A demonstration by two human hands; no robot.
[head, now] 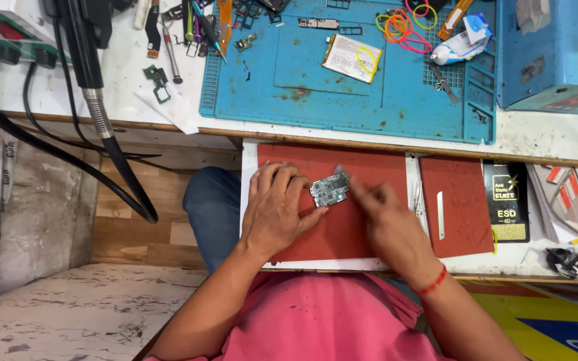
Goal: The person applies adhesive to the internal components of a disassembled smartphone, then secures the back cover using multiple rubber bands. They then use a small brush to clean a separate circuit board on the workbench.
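A small green circuit board (330, 189) lies on a red mat (362, 164) on a pulled-out shelf below the workbench. My left hand (277, 208) rests on the mat and pinches the board's left edge with its fingertips. My right hand (384, 217) is at the board's right edge, blurred with motion, with fingers pointed toward the board. Whether it holds a small tool I cannot tell. A red thread band is around my right wrist.
A second red mat (459, 220) with tweezers and a metal blade (440, 215) lies to the right, then a black packet (507, 200). Above, a blue work mat (289, 73) holds a phone battery (352, 58), rubber bands and parts. A black hose (115, 147) hangs left.
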